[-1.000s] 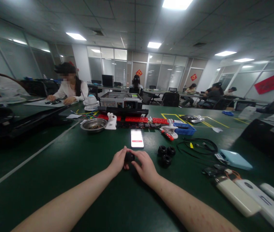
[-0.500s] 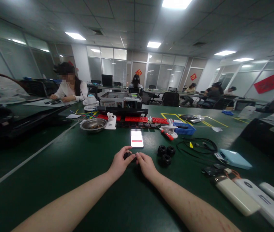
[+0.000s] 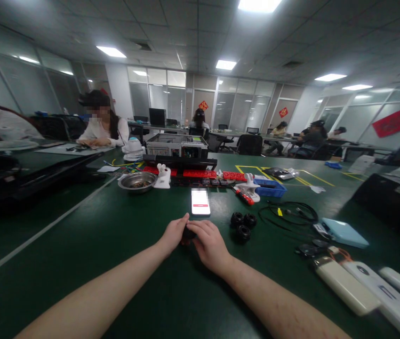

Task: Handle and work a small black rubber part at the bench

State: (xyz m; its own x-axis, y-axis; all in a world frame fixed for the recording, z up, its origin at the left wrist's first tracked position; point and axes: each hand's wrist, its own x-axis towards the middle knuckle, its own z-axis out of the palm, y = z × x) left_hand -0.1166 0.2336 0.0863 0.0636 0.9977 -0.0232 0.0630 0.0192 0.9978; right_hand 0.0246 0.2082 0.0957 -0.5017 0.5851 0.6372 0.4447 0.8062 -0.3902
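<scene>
Black part (image 3: 189, 234) gripped between pinching left hand (image 3: 174, 235) and right hand (image 3: 211, 245), curled over top, well in from far edge of green bench (image 3: 193, 301); black rings (image 3: 243, 227) toward right edge, lit phone (image 3: 200, 202) just beyond hands!

Left forearm (image 3: 111, 282) slanting in from lower left, right forearm (image 3: 277, 296) mirroring from lower right, both bare. Left wrist (image 3: 163, 248) and right wrist (image 3: 228, 264) running roughly straight. Left hand (image 3: 173, 235) curling inward, lower part partly hidden. Right hand (image 3: 211, 244) arching, back facing up, fingers (image 3: 202, 226) bending toward the left hand. Fingertips converging closely; contact between them unclear.
</scene>
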